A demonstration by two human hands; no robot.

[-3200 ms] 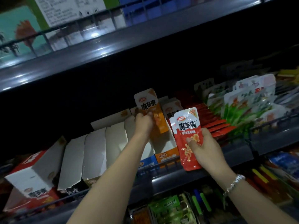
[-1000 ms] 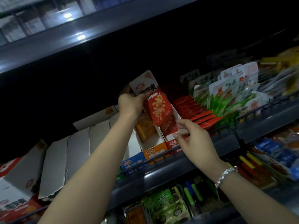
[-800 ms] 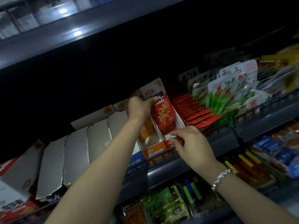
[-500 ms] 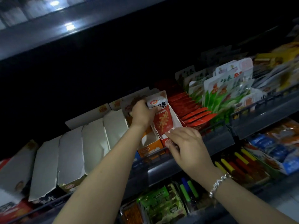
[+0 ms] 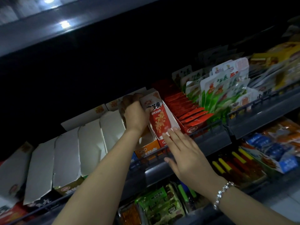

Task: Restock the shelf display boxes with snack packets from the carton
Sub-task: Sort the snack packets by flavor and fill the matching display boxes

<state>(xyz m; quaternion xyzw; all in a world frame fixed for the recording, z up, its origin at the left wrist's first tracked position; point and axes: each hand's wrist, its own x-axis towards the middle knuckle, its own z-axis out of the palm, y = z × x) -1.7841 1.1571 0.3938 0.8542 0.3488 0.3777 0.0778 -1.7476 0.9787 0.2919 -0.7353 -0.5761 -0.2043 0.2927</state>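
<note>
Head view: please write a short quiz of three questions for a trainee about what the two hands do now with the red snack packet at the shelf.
1. True or false: the left hand grips the top of the red snack packet.
2. What do the fingers of the right hand do?
A. They pinch a green packet.
B. They lie straight, fingertips at the lower end of the red packet.
C. They hang far from the shelf.
3. Fill in: the red packet stands in a display box just to the ____ of the orange-fronted box, as the picture shows it.

Key: 1 true; 2 B; 3 right.
</note>
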